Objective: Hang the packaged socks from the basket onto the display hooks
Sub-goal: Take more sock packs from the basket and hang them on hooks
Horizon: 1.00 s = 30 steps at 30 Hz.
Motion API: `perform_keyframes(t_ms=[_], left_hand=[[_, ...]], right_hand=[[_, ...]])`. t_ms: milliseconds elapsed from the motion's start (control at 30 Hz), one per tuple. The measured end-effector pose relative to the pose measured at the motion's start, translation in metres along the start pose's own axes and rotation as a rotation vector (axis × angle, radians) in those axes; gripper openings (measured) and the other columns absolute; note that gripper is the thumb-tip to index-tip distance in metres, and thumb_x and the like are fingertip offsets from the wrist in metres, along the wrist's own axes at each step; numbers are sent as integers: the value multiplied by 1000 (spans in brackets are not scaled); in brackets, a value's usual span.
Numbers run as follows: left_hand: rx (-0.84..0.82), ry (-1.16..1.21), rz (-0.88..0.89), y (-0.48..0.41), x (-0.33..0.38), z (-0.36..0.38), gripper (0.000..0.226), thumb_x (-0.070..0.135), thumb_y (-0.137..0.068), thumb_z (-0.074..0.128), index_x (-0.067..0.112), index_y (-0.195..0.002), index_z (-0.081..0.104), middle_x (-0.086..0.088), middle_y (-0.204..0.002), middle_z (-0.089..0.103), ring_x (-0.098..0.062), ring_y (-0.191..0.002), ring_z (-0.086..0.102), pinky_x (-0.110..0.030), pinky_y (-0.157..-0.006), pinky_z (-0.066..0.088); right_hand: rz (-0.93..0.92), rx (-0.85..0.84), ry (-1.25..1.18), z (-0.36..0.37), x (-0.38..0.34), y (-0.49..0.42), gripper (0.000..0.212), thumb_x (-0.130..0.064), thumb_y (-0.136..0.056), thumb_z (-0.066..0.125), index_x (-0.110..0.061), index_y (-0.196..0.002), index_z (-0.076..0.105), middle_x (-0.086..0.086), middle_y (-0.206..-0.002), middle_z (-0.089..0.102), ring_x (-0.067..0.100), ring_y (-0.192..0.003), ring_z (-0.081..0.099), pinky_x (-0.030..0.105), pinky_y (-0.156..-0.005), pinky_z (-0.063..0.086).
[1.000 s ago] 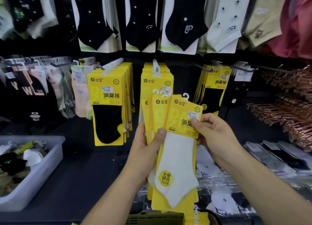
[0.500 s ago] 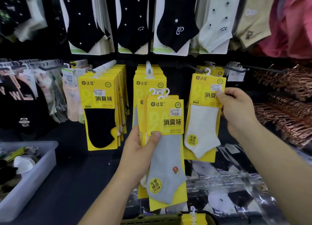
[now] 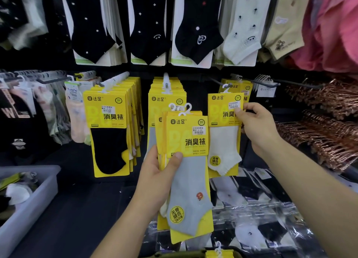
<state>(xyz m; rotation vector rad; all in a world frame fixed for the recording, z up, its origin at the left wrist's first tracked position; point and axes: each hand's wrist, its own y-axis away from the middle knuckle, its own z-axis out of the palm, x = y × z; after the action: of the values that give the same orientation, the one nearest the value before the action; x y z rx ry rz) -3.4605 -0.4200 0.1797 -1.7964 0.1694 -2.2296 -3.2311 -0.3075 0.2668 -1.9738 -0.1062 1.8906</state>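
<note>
The white pack, pinched by the right grip, should be threaded squarely onto the hook, spare packs clasped by the left grip.

My left grip holds a fan of yellow-carded sock packs, three by their white hook tops. My right grip pinches one yellow-carded white sock pack. Three yellow stacks hang: a black-fronted stack at ten o'clock, a middle stack at twelve, a right stack at one. Higher up hang three black dotted sock cards, one cream sock card and one beige sock card. One grey plastic bin sits at eight.
</note>
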Motion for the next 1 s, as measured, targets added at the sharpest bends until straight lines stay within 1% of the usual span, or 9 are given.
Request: perform_keyframes(t_ms=[67,233,367,467,567,700,833,933,1000], left_hand=[[3,4,-1,-1,1,0,41,39,-87,71,27,-127,66,5,-121,80,-19,-110,78,-38,-88,66],[16,13,12,-2,1,3,39,39,-86,71,29,-124,67,7,-119,80,-16,-108,78,-33,-83,66],[24,29,15,-2,2,5,39,39,-86,71,29,-123,67,8,-118,81,-15,-108,78,-27,-80,65],[35,44,24,-1,2,8,39,37,-87,72,28,-125,66,7,-119,80,-15,-109,78,-27,-81,64],[30,60,39,0,3,10,39,35,-87,74,29,-125,66,7,-119,80,-14,-108,78,-25,-79,63],[29,76,30,0,4,8,45,36,-82,77,28,-124,66,6,-117,81,-14,-106,79,-23,-77,63],[35,59,16,-1,2,7,44,33,-80,78,28,-123,67,4,-116,81,-17,-106,79,-26,-77,64],[59,11,19,-1,0,6,34,27,-86,79,28,-119,68,6,-111,82,-14,-102,79,-23,-75,63],[65,-51,28,-1,-1,5,27,19,-93,78,31,-116,68,9,-108,82,-11,-101,79,-21,-76,62]], right_hand=[[11,5,56,1,3,-3,11,-24,-97,65,-15,-104,64,-6,-86,75,2,-69,68,17,-51,48],[55,124,150,2,13,8,23,-34,-92,70,-14,-102,66,2,-94,67,15,-87,63,34,-78,54],[31,-96,101,16,7,47,31,-46,-90,67,-18,-76,66,-2,-71,69,7,-62,62,22,-55,47],[10,-302,139,31,2,75,51,-64,-72,73,-14,-81,67,16,-78,68,14,-62,58,30,-55,44],[-10,-305,160,38,3,85,41,-48,-75,80,-11,-86,66,19,-81,68,15,-64,57,34,-57,47],[67,-296,56,35,7,85,18,-29,-85,77,-16,-83,66,3,-71,70,7,-59,61,21,-50,46],[130,-288,-59,29,6,84,15,-22,-89,74,-12,-87,63,-3,-71,72,2,-54,61,16,-44,43],[130,-267,-72,26,2,82,20,-23,-86,76,-11,-96,64,2,-82,74,7,-64,63,21,-48,43],[55,-205,-54,24,-7,74,24,-24,-85,77,-14,-102,64,4,-85,71,3,-66,63,18,-53,45]])
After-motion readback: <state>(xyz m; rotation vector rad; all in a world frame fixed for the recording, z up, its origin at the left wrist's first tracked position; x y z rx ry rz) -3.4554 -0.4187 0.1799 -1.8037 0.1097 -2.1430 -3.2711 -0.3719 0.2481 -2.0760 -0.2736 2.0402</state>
